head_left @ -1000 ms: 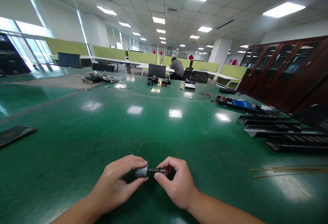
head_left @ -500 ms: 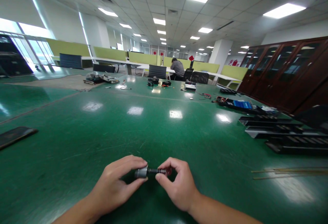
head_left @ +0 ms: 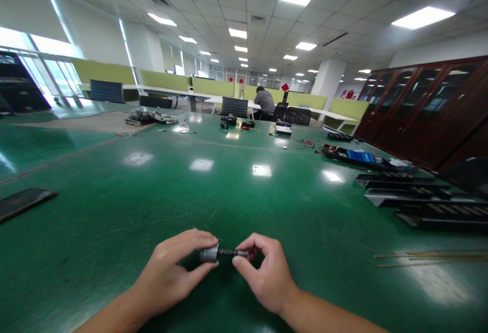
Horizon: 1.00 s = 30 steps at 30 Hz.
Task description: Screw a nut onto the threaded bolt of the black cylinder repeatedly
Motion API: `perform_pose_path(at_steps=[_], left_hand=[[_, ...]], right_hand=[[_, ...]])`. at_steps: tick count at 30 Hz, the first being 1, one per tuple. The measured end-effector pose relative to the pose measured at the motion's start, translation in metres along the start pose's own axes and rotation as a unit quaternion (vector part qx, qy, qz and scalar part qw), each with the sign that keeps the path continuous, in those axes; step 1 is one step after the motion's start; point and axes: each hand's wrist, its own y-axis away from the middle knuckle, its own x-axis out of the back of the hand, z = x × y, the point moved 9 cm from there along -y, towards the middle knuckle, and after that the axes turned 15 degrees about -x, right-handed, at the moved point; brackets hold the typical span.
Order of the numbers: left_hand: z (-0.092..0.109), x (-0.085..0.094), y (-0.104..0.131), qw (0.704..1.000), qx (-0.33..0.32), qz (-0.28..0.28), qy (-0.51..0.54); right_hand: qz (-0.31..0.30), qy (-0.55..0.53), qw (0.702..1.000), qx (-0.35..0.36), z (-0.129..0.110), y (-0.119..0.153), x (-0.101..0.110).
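Low in the head view, my left hand (head_left: 183, 267) grips a grey metal cylinder (head_left: 208, 254) between thumb and fingers. A thin dark shaft (head_left: 227, 252) runs from its right end toward my right hand (head_left: 265, 272). The thumb and index finger of that hand pinch a small ringed metal piece with a reddish end (head_left: 250, 254), partly hidden by the fingers. The parts lie in one line, held level just above the green table (head_left: 229, 195).
A dark flat phone-like object (head_left: 26, 202) lies at the left. Black metal channels (head_left: 415, 195) and thin rods (head_left: 430, 258) lie at the right. Farther back are a black tray with blue items (head_left: 360, 155), electronic parts (head_left: 148, 116) and a seated person (head_left: 265, 101).
My left hand and the grey cylinder have shifted very slightly left. My right hand has hardly moved, and both grips are kept.
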Motion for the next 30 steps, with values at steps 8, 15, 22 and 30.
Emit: perform_pose_path(at_steps=[8, 15, 22, 30], left_hand=[[-0.0002, 0.0001, 0.0024, 1.0, 0.003, -0.003, -0.001], [-0.0015, 0.0002, 0.0008, 1.0, 0.006, -0.003, 0.005], [-0.0019, 0.0028, 0.0002, 1.0, 0.008, 0.004, -0.001], [-0.0038, 0.005, 0.0005, 1.0, 0.013, 0.01, -0.015]], right_hand=[[0.003, -0.003, 1.0, -0.002, -0.0009, -0.0016, 0.0008], [0.006, -0.004, 1.0, -0.001, 0.0009, -0.0009, 0.0016], [0.006, -0.008, 1.0, -0.001, 0.0001, -0.001, 0.0027], [0.006, -0.023, 1.0, 0.006, 0.0018, -0.001, 0.0037]])
